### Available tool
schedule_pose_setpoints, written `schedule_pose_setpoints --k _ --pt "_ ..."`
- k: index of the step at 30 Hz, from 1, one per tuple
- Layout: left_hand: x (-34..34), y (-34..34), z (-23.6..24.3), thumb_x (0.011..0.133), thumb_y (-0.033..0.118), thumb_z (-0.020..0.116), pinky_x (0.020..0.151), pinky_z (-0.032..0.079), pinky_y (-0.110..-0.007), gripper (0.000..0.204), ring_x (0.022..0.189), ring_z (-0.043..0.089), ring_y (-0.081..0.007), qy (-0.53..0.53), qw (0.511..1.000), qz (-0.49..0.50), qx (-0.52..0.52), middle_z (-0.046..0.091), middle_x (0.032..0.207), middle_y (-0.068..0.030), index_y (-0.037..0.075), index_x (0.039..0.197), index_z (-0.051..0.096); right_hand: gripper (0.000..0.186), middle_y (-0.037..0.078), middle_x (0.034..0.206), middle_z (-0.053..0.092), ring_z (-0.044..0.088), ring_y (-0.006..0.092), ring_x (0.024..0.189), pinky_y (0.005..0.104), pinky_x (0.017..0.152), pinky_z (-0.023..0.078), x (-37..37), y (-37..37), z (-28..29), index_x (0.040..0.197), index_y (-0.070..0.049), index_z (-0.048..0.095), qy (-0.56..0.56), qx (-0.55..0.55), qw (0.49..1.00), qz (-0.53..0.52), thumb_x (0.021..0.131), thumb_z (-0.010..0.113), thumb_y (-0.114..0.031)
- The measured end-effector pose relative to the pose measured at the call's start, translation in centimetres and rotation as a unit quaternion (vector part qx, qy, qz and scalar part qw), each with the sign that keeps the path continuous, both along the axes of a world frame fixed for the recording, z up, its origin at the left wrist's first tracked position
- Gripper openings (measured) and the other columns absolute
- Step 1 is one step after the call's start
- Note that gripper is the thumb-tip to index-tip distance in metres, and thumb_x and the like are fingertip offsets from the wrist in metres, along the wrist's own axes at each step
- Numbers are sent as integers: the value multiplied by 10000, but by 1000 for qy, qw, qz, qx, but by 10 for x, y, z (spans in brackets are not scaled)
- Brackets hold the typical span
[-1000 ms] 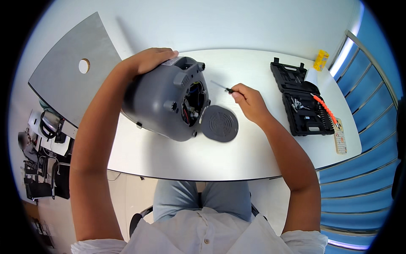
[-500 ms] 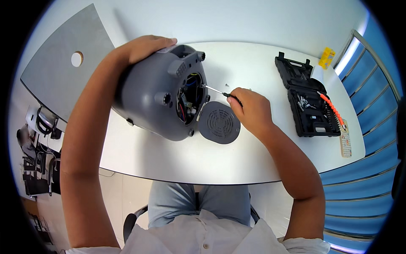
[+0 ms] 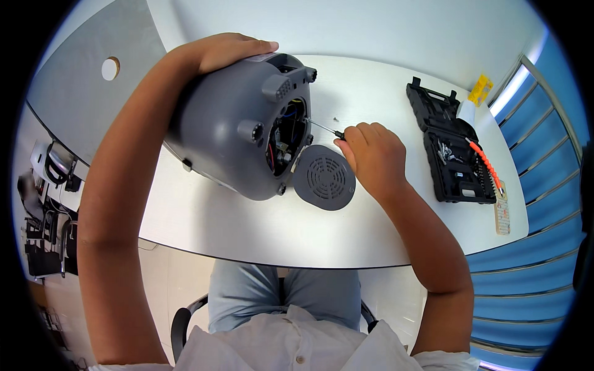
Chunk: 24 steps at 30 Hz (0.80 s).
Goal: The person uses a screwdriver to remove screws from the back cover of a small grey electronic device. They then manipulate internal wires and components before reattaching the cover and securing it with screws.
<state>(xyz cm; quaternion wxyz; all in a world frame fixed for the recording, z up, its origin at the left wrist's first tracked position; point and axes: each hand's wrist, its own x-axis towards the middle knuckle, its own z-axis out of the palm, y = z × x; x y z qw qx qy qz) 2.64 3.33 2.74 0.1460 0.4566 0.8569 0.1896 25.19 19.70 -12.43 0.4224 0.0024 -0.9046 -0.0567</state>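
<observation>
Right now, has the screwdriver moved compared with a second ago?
Yes: the screwdriver has moved slightly left, away from the black tool case; its tip now appears at the edge of the opening in the gray appliance.

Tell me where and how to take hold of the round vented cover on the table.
Pinch the vented cover by its right-hand rim, probably best coming from the person's right. It is flat and plate-like, and that rim is unobstructed, while its left edge sits close to the gray appliance; whether they touch is unclear.
</observation>
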Motion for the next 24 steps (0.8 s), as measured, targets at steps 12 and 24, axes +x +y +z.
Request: schedule_pose_setpoints --k 12,24 --pt "-6 7 -6 813 665 484 928 469 -369 810 1027 625 -344 32 999 -36 4 600 1184 -249 -11 1249 575 259 30 562 502 444 114 533 292 530 364 7 -2 28 781 -27 631 -260 -577 774 -4 891 615 -261" --pt "-8 12 -2 807 656 500 889 492 -357 760 973 643 -324 22 999 -37 -2 624 1141 -232 17 1200 621 148 14 635 503 495 169 547 295 493 411 11 -6 1 775 -95 554 -52 -121 991 8 790 679 -174"
